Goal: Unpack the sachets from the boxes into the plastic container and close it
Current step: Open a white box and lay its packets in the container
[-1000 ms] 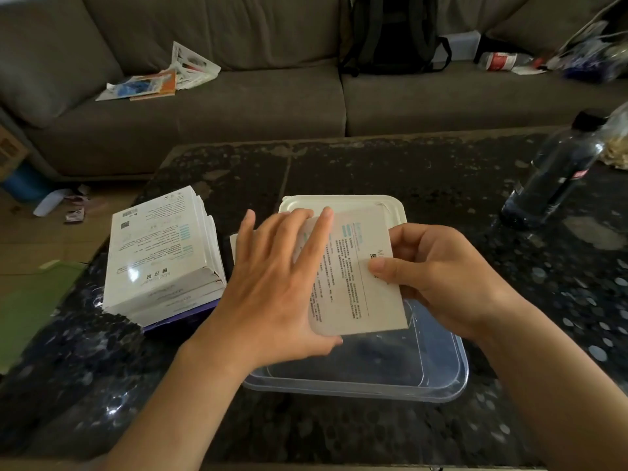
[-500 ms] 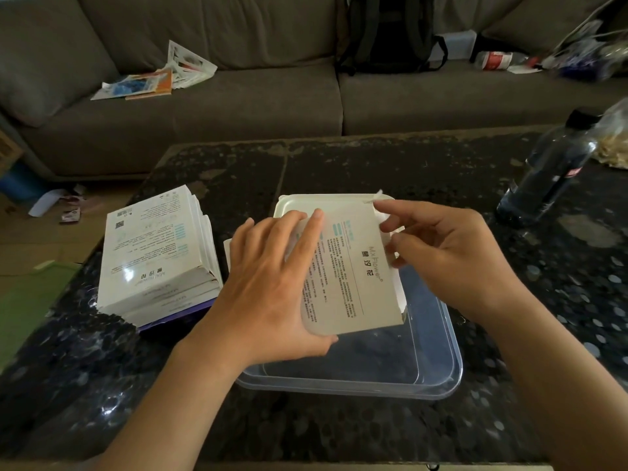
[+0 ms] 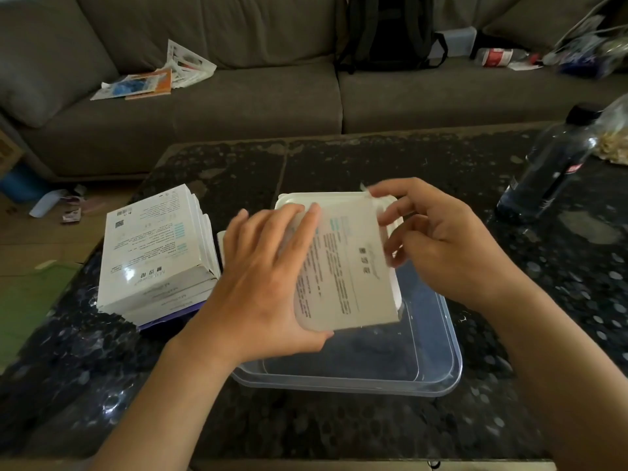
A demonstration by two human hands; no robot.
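Note:
My left hand (image 3: 263,283) grips a flat white box (image 3: 350,266) printed with text, holding it tilted above the clear plastic container (image 3: 438,379). The fingers of my right hand (image 3: 428,239) pinch a small tab at the box's far top corner. The container stands open on the dark table, and nothing shows inside it. Its white lid (image 3: 326,198) lies just behind it, mostly hidden by the box. To the left, several more white boxes (image 3: 154,253) are stacked.
A dark plastic bottle (image 3: 550,168) stands at the right on the speckled table (image 3: 306,426), with a bag of pale snacks (image 3: 615,141) beside it. A grey sofa (image 3: 238,96) behind carries papers (image 3: 153,79), a backpack (image 3: 387,28) and a bottle.
My right hand left the box's right edge and moved up to its far top corner, where it now pinches a tab. The left hand keeps its hold on the box.

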